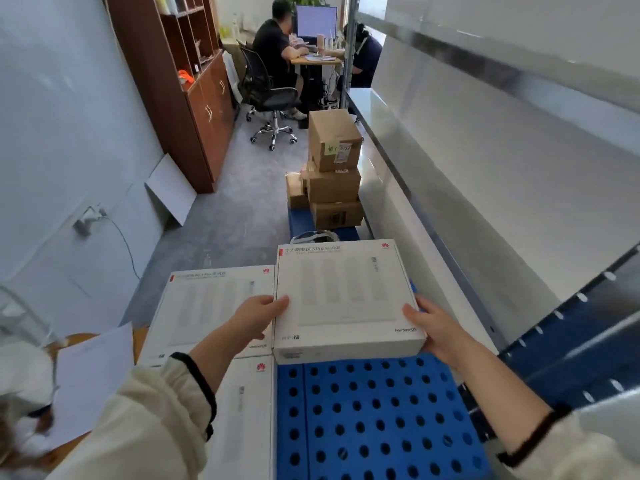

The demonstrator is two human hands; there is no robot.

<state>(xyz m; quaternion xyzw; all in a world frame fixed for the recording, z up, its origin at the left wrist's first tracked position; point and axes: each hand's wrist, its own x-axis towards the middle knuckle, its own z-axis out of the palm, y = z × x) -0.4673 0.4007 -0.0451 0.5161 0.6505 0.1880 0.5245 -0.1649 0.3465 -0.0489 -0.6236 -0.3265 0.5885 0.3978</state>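
Observation:
A flat white router box [346, 292] with a red logo is held level above a blue perforated pallet [374, 417]. My left hand [258, 317] grips its left edge, thumb on top. My right hand [434, 329] grips its right edge, fingers under the box. Beside it on the left lies a second white box [207, 306], and a third white box [242, 410] lies nearer me under my left forearm.
Brown cartons [334, 168] are stacked further along the pallet. Metal shelving [519, 202] runs along the right. A brown cabinet [187, 81] stands at the left wall. Two people sit at a desk [315, 60] at the back. A paper sheet [93, 375] lies at my left.

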